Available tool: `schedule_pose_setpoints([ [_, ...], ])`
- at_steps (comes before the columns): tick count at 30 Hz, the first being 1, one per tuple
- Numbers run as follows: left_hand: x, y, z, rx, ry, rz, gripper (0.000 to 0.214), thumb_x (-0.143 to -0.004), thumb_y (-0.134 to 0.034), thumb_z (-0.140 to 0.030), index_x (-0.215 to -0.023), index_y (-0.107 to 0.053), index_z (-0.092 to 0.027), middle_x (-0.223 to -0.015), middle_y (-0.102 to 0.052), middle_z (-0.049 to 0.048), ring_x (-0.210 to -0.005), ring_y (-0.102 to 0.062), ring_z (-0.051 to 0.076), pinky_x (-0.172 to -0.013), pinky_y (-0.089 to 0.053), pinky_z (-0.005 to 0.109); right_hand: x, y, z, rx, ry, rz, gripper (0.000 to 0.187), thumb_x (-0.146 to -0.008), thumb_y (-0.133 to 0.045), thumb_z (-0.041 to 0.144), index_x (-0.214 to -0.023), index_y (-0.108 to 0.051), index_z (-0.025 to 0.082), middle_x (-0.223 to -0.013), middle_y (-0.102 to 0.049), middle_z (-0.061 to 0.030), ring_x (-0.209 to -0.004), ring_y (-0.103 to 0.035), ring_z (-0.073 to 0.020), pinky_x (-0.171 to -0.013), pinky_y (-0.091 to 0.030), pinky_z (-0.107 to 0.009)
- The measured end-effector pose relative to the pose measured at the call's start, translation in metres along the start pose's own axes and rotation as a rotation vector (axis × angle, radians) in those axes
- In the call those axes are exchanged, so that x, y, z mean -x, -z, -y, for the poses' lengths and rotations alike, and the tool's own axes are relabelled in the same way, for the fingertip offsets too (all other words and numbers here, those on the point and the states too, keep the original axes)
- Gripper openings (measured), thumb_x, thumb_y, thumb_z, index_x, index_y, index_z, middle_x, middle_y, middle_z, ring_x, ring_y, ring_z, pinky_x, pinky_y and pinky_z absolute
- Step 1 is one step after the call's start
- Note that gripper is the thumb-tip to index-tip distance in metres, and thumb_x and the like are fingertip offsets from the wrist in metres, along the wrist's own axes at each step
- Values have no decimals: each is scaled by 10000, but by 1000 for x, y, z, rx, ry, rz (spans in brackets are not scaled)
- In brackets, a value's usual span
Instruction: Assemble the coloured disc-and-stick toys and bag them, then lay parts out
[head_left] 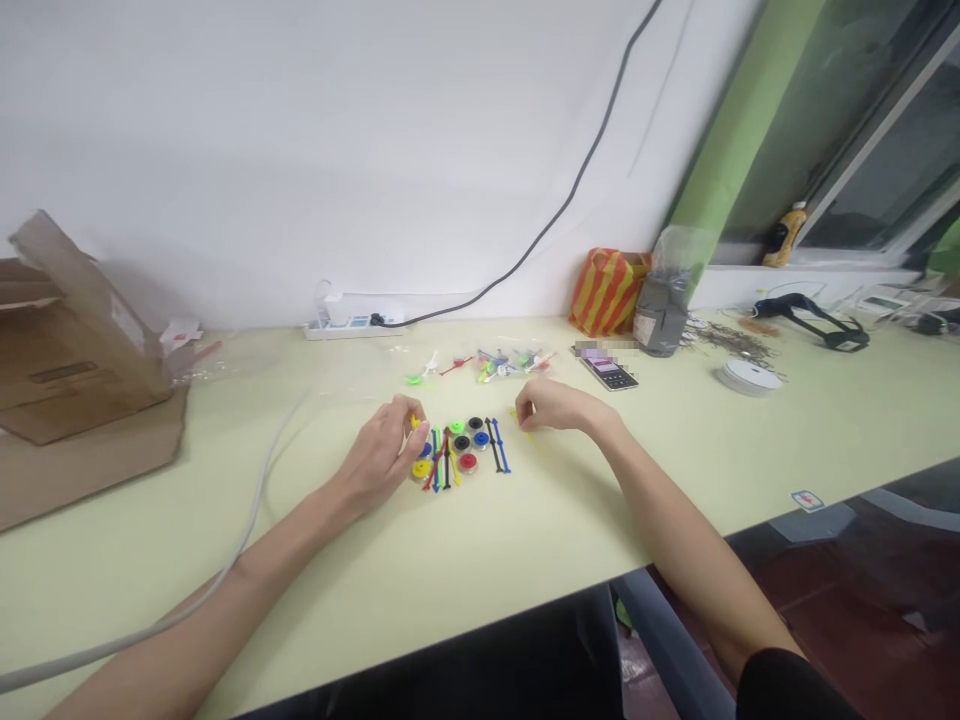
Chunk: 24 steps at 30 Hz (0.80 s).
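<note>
My right hand (559, 405) is closed in a pinch at the upper end of a yellow plastic arrow (531, 436) that slants over the table. To its left, a blue arrow (502, 446) and a black arrow (492, 445) lie side by side. My left hand (384, 447) has thumb and fingers curled together around a small yellow piece (415, 423), mostly hidden. Beside that hand are several round discs with clear bases, among them a yellow disc (421, 469), a red disc (468, 461) and a green disc (457, 427). More coloured arrows (448, 460) lie between the discs.
Behind the hands lie bagged coloured pieces (514, 362), a red arrow (456, 366) and a phone (606, 368). A cardboard box (82, 350) stands left, a striped bag (609, 292) and dark container (661, 315) back right. A grey cable (259, 490) crosses my left forearm.
</note>
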<state>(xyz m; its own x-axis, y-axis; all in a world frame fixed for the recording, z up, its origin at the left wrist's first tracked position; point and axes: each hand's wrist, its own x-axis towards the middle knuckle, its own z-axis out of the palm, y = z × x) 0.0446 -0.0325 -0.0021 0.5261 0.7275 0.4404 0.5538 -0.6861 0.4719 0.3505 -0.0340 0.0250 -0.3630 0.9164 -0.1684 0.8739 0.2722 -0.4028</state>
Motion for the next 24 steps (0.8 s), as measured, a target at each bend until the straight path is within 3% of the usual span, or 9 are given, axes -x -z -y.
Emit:
schedule_pose_setpoints([
  [4,0,-1,2,-8,-6,0,220,-1004,-362,-414,-980,-450,-214,-836,-554,9,-740,-516,179,-712,-415,324,2,-1,6,-77,19,51,104,-714,-661,111,-781,-736,136,-822,-736,-36,-701,-630,-141,-579,-406,-209],
  [24,0,-2,1,-22,-12,9,204,-999,-382,-405,-988,-456,-216,-833,-560,15,-770,-539,191,-688,-410,319,-1,-10,17,-125,71,55,116,-744,-656,165,-815,-747,148,-773,-709,-27,-676,-595,-138,-576,-405,-221],
])
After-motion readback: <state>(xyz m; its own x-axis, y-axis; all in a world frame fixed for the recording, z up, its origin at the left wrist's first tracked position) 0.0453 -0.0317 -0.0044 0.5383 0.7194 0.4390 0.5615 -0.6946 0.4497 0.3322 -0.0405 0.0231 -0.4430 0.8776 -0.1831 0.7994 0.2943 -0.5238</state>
